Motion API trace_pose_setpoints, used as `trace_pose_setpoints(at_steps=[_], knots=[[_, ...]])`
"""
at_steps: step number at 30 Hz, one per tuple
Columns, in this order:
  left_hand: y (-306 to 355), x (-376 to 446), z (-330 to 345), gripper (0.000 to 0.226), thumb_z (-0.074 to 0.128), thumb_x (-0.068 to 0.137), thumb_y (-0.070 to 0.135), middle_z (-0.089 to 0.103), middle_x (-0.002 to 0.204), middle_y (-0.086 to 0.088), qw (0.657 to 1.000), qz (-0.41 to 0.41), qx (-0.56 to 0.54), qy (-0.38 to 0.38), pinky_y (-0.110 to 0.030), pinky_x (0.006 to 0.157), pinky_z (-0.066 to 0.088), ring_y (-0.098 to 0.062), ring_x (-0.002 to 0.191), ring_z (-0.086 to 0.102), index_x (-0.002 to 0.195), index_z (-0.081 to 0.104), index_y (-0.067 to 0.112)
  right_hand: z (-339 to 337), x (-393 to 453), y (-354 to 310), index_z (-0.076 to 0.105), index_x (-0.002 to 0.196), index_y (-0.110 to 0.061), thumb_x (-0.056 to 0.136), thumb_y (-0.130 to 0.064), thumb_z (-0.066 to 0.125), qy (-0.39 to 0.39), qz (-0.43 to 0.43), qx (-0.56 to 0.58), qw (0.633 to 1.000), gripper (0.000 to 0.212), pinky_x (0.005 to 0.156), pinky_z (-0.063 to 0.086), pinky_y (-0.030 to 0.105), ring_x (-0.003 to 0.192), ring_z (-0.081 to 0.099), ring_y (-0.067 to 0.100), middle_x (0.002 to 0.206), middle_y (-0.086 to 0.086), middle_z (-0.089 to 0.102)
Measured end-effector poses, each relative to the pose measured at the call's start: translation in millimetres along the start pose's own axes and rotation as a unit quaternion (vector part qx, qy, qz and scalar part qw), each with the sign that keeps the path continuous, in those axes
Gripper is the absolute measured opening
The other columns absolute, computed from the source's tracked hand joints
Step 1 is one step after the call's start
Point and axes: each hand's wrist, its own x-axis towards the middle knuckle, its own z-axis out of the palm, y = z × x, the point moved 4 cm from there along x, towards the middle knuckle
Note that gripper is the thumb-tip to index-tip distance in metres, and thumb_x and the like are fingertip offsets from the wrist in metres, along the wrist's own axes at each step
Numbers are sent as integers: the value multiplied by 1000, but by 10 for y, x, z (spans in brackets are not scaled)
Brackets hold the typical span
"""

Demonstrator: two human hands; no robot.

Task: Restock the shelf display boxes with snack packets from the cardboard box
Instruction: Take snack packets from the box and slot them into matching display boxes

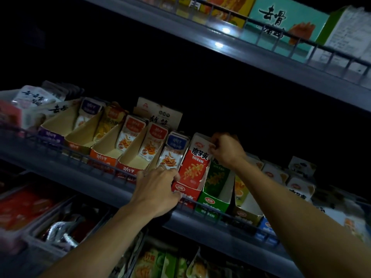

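Observation:
A red display box (pixel 187 192) stands on the middle shelf (pixel 90 175) behind its wire rail, holding red snack packets (pixel 195 163) upright. My left hand (pixel 158 189) grips the front left corner of this red box. My right hand (pixel 226 150) pinches the top right edge of the rear red packets. A green display box (pixel 212 203) with green packets stands right beside it. The cardboard supply box is out of view.
Several half-filled display boxes (pixel 106 149) with white, orange and blue packets line the shelf to the left. More boxes (pixel 297 189) stand to the right. An upper shelf (pixel 261 55) carries a teal box (pixel 287 27). Lower shelves hold red and green packets (pixel 156 263).

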Motion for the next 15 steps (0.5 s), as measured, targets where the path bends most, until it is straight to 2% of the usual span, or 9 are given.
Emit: trace_pose_setpoints(at_steps=[3, 7, 12, 15], knots=[[2, -11, 4, 41, 65, 90, 45, 51, 133, 7, 1000, 4, 7, -8, -38, 110, 24, -15, 127, 44, 127, 53, 35, 27, 21, -7, 57, 118, -17, 97, -29, 57, -2, 3, -13, 1000, 24, 74, 49, 37, 104, 57, 30, 113, 11, 61], [1, -7, -12, 41, 66, 90, 44, 51, 133, 8, 1000, 11, 13, -5, -38, 110, 26, -14, 126, 45, 127, 53, 34, 25, 2, 9, 57, 118, -21, 93, -36, 62, 6, 11, -31, 999, 30, 76, 52, 40, 102, 59, 30, 114, 10, 61], [38, -58, -110, 28, 67, 89, 39, 57, 127, 10, 999, 29, -19, 21, -36, 109, 34, -10, 120, 52, 114, 60, 31, -145, -65, 19, 59, 111, -22, 88, -41, 66, 32, 13, 2, 999, 30, 76, 54, 41, 95, 60, 27, 103, 5, 64], [31, -178, -211, 19, 69, 88, 38, 57, 120, 11, 998, 39, -43, 19, -33, 98, 44, -10, 113, 55, 103, 60, 30, -256, -147, -88, 60, 118, -19, 88, -40, 67, 44, 10, 29, 999, 37, 75, 55, 39, 94, 62, 24, 106, 5, 65]])
